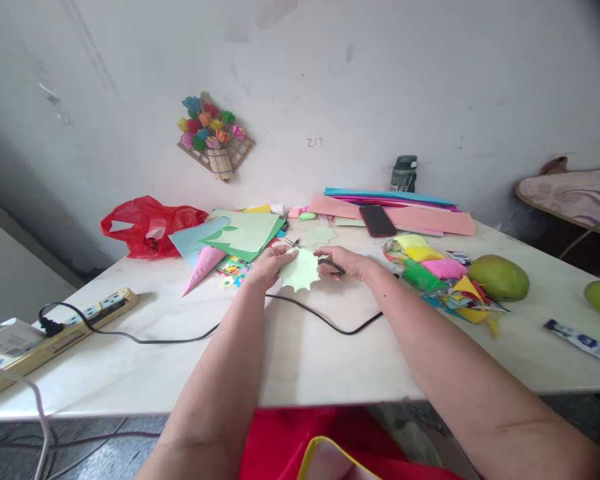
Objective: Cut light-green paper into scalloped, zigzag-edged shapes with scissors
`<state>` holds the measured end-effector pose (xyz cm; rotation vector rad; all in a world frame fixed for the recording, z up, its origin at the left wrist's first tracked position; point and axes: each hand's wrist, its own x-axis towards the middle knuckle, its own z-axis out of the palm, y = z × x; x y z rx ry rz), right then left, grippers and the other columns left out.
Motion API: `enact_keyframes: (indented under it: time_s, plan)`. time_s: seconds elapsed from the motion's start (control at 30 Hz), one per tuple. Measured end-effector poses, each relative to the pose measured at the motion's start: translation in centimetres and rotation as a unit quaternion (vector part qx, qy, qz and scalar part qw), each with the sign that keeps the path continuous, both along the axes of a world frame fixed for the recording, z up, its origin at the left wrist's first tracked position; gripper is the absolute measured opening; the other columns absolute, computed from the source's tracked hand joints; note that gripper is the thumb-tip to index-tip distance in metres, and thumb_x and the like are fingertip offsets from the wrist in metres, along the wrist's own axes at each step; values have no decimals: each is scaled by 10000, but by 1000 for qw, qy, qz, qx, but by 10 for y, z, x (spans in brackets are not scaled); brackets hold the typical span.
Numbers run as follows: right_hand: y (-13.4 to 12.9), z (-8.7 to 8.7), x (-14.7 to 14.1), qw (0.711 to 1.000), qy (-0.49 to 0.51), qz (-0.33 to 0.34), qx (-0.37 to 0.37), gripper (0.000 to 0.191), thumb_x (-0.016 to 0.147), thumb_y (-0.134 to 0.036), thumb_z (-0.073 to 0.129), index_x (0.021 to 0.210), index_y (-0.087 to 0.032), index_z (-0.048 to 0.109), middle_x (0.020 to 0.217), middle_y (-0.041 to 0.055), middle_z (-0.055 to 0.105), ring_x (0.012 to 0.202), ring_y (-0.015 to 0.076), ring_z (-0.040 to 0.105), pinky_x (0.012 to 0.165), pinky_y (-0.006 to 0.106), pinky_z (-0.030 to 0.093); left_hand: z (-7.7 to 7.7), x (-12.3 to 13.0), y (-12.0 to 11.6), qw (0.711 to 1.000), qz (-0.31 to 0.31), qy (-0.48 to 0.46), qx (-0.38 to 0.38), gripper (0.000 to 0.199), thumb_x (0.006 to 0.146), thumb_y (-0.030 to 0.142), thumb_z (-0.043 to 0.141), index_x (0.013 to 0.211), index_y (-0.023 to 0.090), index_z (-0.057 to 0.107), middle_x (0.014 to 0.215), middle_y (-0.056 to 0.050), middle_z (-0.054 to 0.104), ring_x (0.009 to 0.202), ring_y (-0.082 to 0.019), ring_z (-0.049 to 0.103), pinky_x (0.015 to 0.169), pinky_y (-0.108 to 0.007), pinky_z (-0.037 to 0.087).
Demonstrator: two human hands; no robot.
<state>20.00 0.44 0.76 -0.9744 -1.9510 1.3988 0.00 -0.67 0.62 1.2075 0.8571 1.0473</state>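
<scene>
A pale green paper shape with a scalloped edge is held up over the white table. Its left side is pinched by my left hand, thumb on top. My right hand is at the paper's right edge, its fingers wrapped round black-handled scissors. The metal tips show by the paper's top left edge. Behind the paper lies another pale green scalloped piece.
Green sheets, a pink paper cone and a red bag lie left. A phone rests on stacked paper. Clay packets and a mango lie right. A black cable crosses the table near a power strip.
</scene>
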Motion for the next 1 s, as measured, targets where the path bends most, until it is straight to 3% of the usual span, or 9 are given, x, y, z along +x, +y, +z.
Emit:
enact_keyframes:
  time_s: [0.2,0.4,1.0]
  plan:
    - [-2,1,-2,1000,0,-1,-2,299,646,-221,632,930,-139,582,479,-54,483,361,63,353,343,199,254,-2,-1,2,1000,1,3,6,326,589,357,726,732,140,529,579,-18,602,482,-128,570,450,-222,420]
    - [-4,5,-3,1000,-10,-12,7,376,620,-217,667,969,-121,567,499,-48,504,362,57,349,347,194,252,-1,0,1,1000,5,1,7,321,592,346,727,722,142,516,571,-13,594,478,-126,568,448,-222,424]
    - [-1,4,0,999,21,4,-47,287,662,-123,578,949,-131,573,418,-67,477,332,55,346,331,174,232,-4,-6,3,1000,-12,9,9,313,621,338,715,775,126,544,679,-56,634,555,-155,609,492,-239,461]
